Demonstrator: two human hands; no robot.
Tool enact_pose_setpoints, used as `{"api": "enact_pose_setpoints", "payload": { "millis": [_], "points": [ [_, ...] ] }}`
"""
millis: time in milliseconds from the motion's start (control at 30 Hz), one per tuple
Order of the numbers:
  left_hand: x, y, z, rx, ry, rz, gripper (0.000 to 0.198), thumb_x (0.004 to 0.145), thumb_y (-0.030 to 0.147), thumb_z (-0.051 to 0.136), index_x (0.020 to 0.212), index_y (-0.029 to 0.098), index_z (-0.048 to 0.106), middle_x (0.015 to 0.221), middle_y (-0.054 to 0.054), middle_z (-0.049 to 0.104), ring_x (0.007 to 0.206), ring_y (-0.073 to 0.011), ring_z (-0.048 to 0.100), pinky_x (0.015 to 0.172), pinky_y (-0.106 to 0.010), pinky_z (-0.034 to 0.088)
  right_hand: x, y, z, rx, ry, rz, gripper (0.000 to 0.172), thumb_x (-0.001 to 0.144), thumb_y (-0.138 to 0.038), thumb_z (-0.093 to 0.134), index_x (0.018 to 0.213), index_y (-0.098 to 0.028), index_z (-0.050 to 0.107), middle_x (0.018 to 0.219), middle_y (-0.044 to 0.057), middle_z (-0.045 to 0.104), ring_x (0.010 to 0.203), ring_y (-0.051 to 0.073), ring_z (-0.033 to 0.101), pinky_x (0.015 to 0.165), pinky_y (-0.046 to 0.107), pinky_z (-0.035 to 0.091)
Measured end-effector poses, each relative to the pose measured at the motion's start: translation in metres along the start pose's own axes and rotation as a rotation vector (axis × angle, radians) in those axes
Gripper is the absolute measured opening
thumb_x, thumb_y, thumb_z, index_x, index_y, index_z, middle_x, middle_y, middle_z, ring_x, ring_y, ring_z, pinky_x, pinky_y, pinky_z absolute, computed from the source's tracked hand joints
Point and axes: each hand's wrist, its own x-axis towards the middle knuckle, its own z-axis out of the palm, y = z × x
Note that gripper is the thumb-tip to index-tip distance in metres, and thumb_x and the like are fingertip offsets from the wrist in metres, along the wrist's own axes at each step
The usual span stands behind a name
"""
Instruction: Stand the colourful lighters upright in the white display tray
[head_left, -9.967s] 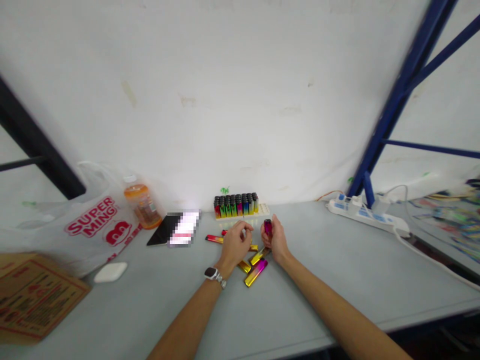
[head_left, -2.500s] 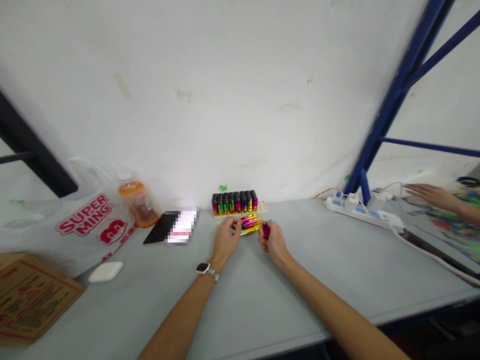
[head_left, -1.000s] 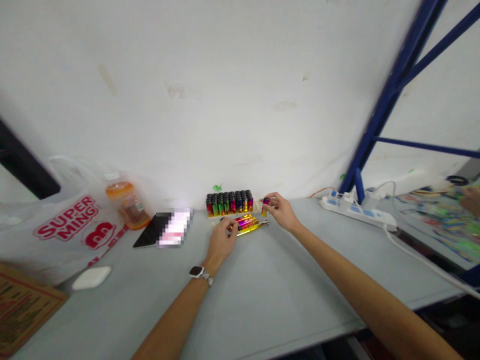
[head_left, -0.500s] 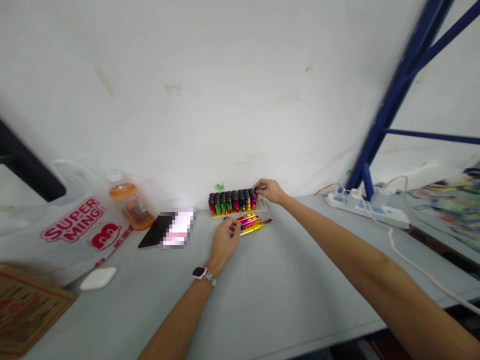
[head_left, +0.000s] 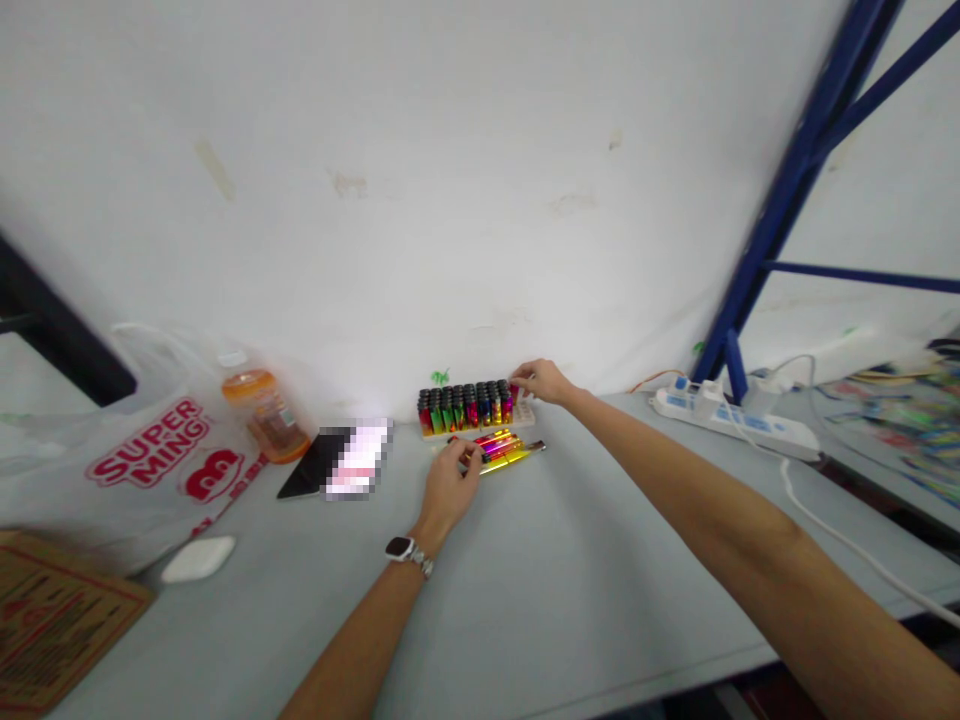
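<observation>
Rows of shiny coloured lighters (head_left: 465,407) with dark tops stand upright in a pale tray (head_left: 523,411) against the wall. At the tray's right end, my right hand (head_left: 546,382) is closed, fingertips pinching a reddish lighter (head_left: 514,392) that stands over the bare holes. In front of the tray several metallic pink, red and yellow lighters (head_left: 504,455) lie on their sides. My left hand (head_left: 450,482), with a watch on its wrist, is closed at their left ends, thumb and fingers around the end of one; the fingers partly hide it.
To the left are a tablet or phone with a blurred screen (head_left: 337,462), an orange drink bottle (head_left: 262,415), a printed plastic bag (head_left: 150,465), a white case (head_left: 199,558) and a cardboard box (head_left: 64,620). A power strip (head_left: 735,420) with cables lies right, beside a blue metal frame (head_left: 787,190).
My right hand has lowered the reddish lighter slightly at the tray's right end. My left hand stays by the lying lighters. The view has shifted a little.
</observation>
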Motion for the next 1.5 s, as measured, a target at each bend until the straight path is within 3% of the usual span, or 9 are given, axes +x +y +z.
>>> {"api": "enact_pose_setpoints", "payload": {
  "millis": [200, 400, 533, 733, 1100, 1167, 1267, 1367, 1500],
  "points": [
    [0.000, 0.000, 0.000, 0.006, -0.007, -0.002, 0.019, 0.090, 0.032, 0.050, 0.085, 0.019, 0.063, 0.083, -0.003, 0.067, 0.076, -0.0160, 0.061, 0.061, -0.024, 0.044, 0.005, 0.001, -0.005, -0.064, -0.068, 0.010, 0.006, 0.071, -0.007, 0.070, 0.069, -0.012, 0.074, 0.056, 0.001, 0.068, 0.037, 0.010, 0.055, 0.045, 0.022, 0.045],
    [0.000, -0.001, 0.000, 0.008, -0.017, -0.006, 0.019, 0.090, 0.031, 0.049, 0.086, 0.019, 0.063, 0.084, -0.003, 0.067, 0.077, -0.0156, 0.061, 0.061, -0.024, 0.044, 0.007, -0.004, -0.003, -0.224, -0.030, -0.010, 0.011, 0.073, -0.004, 0.068, 0.075, -0.013, 0.074, 0.064, 0.002, 0.071, 0.051, 0.012, 0.061, 0.061, 0.025, 0.048],
    [0.000, -0.002, 0.001, 0.005, -0.015, 0.001, 0.019, 0.091, 0.032, 0.049, 0.086, 0.019, 0.063, 0.085, -0.003, 0.067, 0.078, -0.0157, 0.061, 0.062, -0.024, 0.044, -0.005, -0.007, 0.007, -0.332, 0.065, -0.018, 0.012, 0.079, -0.012, 0.067, 0.089, -0.013, 0.073, 0.085, 0.008, 0.074, 0.076, 0.018, 0.067, 0.078, 0.028, 0.048],
    [0.000, -0.002, 0.000, 0.016, -0.011, 0.000, 0.020, 0.091, 0.033, 0.049, 0.086, 0.018, 0.063, 0.084, -0.003, 0.067, 0.077, -0.0160, 0.061, 0.062, -0.024, 0.044, -0.027, -0.002, 0.024, -0.560, 0.102, -0.043, 0.028, 0.093, -0.029, 0.052, 0.111, -0.018, 0.070, 0.105, 0.009, 0.066, 0.088, 0.018, 0.064, 0.085, 0.027, 0.046],
    [-0.001, 0.003, -0.002, 0.014, -0.011, -0.010, 0.018, 0.090, 0.030, 0.049, 0.085, 0.019, 0.062, 0.086, -0.003, 0.068, 0.078, -0.0162, 0.060, 0.065, -0.026, 0.044, -0.066, 0.002, 0.024, -0.655, -0.022, -0.031, 0.074, 0.084, -0.015, 0.051, 0.153, -0.019, 0.025, 0.127, 0.014, 0.046, 0.101, 0.023, 0.057, 0.092, 0.035, 0.043],
    [-0.001, 0.005, -0.003, 0.012, -0.003, -0.002, 0.018, 0.090, 0.030, 0.049, 0.085, 0.019, 0.062, 0.086, -0.003, 0.067, 0.077, -0.0160, 0.060, 0.066, -0.026, 0.044, -0.081, -0.004, 0.027, -0.600, 0.037, -0.048, 0.068, 0.082, -0.013, 0.050, 0.148, -0.018, 0.032, 0.125, 0.013, 0.047, 0.103, 0.023, 0.055, 0.094, 0.036, 0.042],
    [-0.002, 0.006, -0.003, 0.015, -0.003, 0.003, 0.018, 0.090, 0.029, 0.048, 0.084, 0.019, 0.062, 0.086, -0.003, 0.067, 0.076, -0.0158, 0.059, 0.065, -0.026, 0.044, -0.104, -0.017, 0.035, -0.541, 0.088, -0.076, 0.043, 0.079, -0.014, 0.051, 0.122, -0.015, 0.055, 0.115, 0.011, 0.052, 0.107, 0.023, 0.051, 0.094, 0.034, 0.041],
    [-0.002, 0.005, -0.003, 0.007, 0.005, -0.003, 0.016, 0.090, 0.028, 0.049, 0.085, 0.019, 0.061, 0.086, -0.003, 0.067, 0.075, -0.0157, 0.059, 0.063, -0.025, 0.043, -0.120, -0.035, 0.043, -0.579, -0.058, -0.119, 0.026, 0.079, -0.018, 0.054, 0.103, -0.017, 0.063, 0.107, 0.009, 0.058, 0.104, 0.024, 0.050, 0.091, 0.036, 0.039],
    [-0.001, 0.001, -0.002, -0.033, 0.036, 0.011, 0.015, 0.089, 0.025, 0.049, 0.083, 0.019, 0.061, 0.084, -0.003, 0.066, 0.075, -0.0152, 0.060, 0.064, -0.024, 0.045, -0.116, -0.060, 0.049, -0.682, -0.289, -0.191, 0.029, 0.078, -0.024, 0.057, 0.106, -0.020, 0.065, 0.109, 0.010, 0.063, 0.107, 0.027, 0.050, 0.091, 0.040, 0.036]
  ]
}}
